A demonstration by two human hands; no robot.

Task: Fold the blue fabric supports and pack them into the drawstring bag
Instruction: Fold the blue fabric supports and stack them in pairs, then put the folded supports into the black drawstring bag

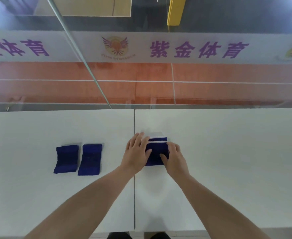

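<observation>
"Head view, centre of frame: third support [156, 155] lying flat on the table [228, 161], just right of the seam between the two tops. White-edged bands showing at its far end."

"And the hands?"

"Left hand [136, 151] spread wide, fingers straight, pressing down on the left edge, thumb on the blue. Right hand [174, 156] narrower: fingers bent over the right edge, thumb laid on top, seemingly pinching the cloth."

"Feel of the stuff?"

"Probably soft, light, a little stretchy. No stiffness to speak of; likely to creep open unless pressed along the crease. Hardly slippery on this surface, not fragile. Best taken by the two short ends, or pinched through all layers at a side edge once folded."

"Others?"

"Left of centre in the frame: first folded support [66, 158] and second folded support [90, 159], side by side on the table. Just apart or barely touching, hard to say which. Well clear of the hands."

"Bag?"

"None plainly seen. Pale patch [156, 134] just beyond the third support, toward the upper middle of the table; could be the drawstring bag, could be glare. Impossible to tell. Nothing visibly packed, so folding judged nearly done, packing not yet begun."
</observation>
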